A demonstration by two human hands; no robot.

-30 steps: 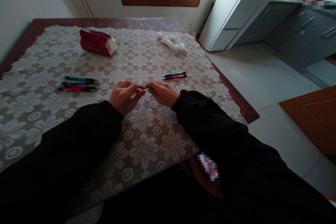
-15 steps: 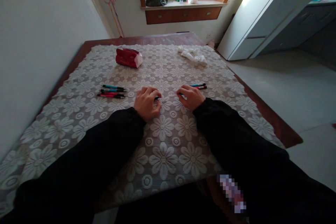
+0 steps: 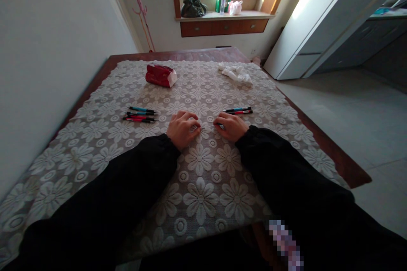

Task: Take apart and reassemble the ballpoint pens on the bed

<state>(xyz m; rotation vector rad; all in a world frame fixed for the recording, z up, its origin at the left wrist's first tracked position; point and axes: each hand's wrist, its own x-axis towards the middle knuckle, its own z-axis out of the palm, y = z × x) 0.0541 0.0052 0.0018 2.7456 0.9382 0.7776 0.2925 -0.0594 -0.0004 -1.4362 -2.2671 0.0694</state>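
A lace-covered surface (image 3: 203, 186) carries a red tissue pack (image 3: 160, 75) near its far edge, white tissue showing at its open end, and crumpled tissue (image 3: 235, 73) toward the far right corner. Three pens (image 3: 140, 115) lie at the left, two pens (image 3: 238, 111) right of centre. Mid-surface, the left hand (image 3: 182, 129) and right hand (image 3: 230, 126) pinch a thin pen refill (image 3: 208, 127) between their fingers.

i see a dark wooden table (image 3: 333, 159) under a white lace cloth (image 3: 203, 186). on it: three pens (image 3: 140, 115) left, two pens (image 3: 238, 111) right, a red packet (image 3: 160, 75) and crumpled tissue (image 3: 235, 73) far.
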